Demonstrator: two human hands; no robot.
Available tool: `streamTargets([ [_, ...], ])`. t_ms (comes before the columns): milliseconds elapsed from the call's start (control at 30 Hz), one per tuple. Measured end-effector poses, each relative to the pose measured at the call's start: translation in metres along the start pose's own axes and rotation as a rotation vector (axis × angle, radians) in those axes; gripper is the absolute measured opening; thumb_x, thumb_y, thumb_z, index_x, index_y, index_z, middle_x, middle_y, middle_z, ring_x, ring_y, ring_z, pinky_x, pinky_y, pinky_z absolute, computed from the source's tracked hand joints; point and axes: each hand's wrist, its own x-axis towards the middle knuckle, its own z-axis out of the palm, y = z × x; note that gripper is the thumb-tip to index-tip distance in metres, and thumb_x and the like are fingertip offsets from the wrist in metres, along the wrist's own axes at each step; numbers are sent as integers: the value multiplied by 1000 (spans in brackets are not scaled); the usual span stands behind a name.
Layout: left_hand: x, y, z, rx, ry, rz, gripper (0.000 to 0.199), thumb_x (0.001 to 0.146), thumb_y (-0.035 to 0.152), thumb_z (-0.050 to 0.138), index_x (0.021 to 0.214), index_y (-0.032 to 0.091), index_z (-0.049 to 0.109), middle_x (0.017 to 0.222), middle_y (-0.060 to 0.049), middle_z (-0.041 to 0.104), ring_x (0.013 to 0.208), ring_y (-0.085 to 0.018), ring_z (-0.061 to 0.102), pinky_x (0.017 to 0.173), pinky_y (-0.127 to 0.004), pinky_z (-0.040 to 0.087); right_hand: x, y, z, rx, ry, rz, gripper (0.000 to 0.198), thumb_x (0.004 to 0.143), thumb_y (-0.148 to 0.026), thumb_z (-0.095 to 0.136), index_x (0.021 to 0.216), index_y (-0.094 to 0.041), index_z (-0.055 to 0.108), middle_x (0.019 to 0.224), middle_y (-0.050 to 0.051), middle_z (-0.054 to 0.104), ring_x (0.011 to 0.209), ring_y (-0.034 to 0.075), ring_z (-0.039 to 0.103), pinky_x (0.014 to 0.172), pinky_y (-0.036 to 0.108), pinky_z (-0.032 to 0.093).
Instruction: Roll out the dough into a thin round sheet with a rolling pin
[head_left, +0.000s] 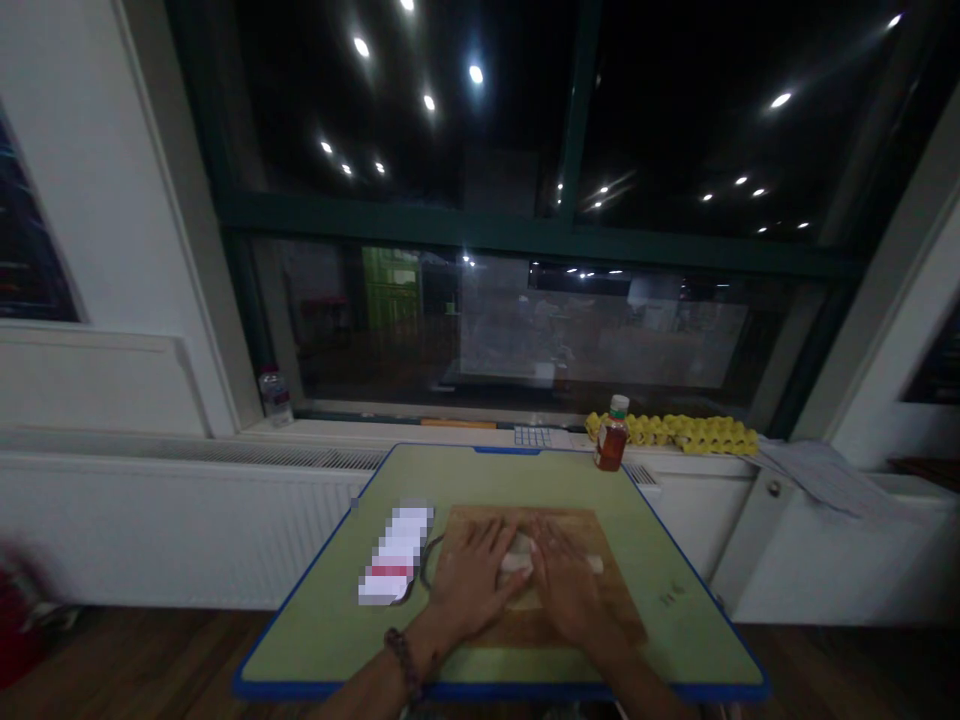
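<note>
My left hand (pixel 476 575) lies flat, fingers stretched forward, over the left part of a wooden board (pixel 495 628). My right hand (pixel 562 575) also lies flat with extended fingers, close beside the left and angled toward it. A pale, whitish roll-like piece (pixel 516 560) shows between the hands, partly under them. To the right of my right hand sticks out a short pale end, which may belong to the same piece. Most of it is hidden, so I cannot tell its exact kind. A beaded bracelet (pixel 403 662) circles my left wrist.
The board rests on a green table (pixel 322 610) with blue edging. A phone (pixel 397 555) with a blurred screen lies left of it. A bottle of reddish-brown liquid (pixel 611 437) stands at the far right corner. Behind are yellow egg trays (pixel 675 432), a clear bottle (pixel 276 396) and a radiator (pixel 187 530).
</note>
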Motion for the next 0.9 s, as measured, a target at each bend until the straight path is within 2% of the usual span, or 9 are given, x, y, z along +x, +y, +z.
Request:
streamTargets([
  [133,-31,3,2,-6,83,70,78,89,67,41,152,27,19,156,-8,25,141,-30,30,112,-48,31,-32,-9,-9,37,27,-52,50,98,-30,27,146,-18,36,152,4,35,141,21,28,115,39,31],
  [267,-38,1,3,10,126,144,77,90,64,42,152,28,17,157,-6,24,140,-29,31,112,-45,32,-40,-8,-10,44,24,-77,51,98,-29,26,147,-17,34,153,3,32,141,21,29,115,39,33],
  [400,-12,-5,4,-14,75,83,72,92,63,34,151,24,22,154,-5,31,140,-26,32,114,-44,28,-12,-4,-14,65,-41,-23,51,99,-31,21,145,-18,39,148,4,41,136,21,38,114,39,33],
  [500,21,-8,3,2,46,-53,66,95,62,26,145,21,38,149,-9,41,138,-28,35,113,-48,27,25,0,-15,27,-126,12,49,98,-26,23,137,-17,52,142,8,49,135,23,41,115,38,29],
  [567,38,-8,2,40,57,-148,63,95,61,25,141,24,46,146,-9,46,137,-30,37,111,-52,27,45,2,-13,1,-163,14,47,95,-20,29,135,-12,53,141,11,49,135,24,40,116,38,26],
  [667,46,-5,-1,80,66,-178,57,97,57,24,132,25,55,136,-10,56,129,-30,47,106,-52,32,56,6,-7,-23,-160,1,47,93,-16,32,135,-11,51,142,12,49,135,23,40,116,39,27],
  [800,27,-2,-3,41,32,-78,56,98,53,24,130,20,55,128,-11,63,118,-26,57,101,-44,40,34,9,-9,3,-122,-44,46,94,-23,34,137,-19,50,148,8,41,136,21,38,113,38,32],
  [900,6,-3,-3,25,32,-13,58,96,58,29,135,22,50,135,-9,58,124,-26,52,107,-46,35,12,10,-17,77,-98,-132,47,93,-34,45,139,-26,48,150,3,40,137,21,36,113,39,30],
])
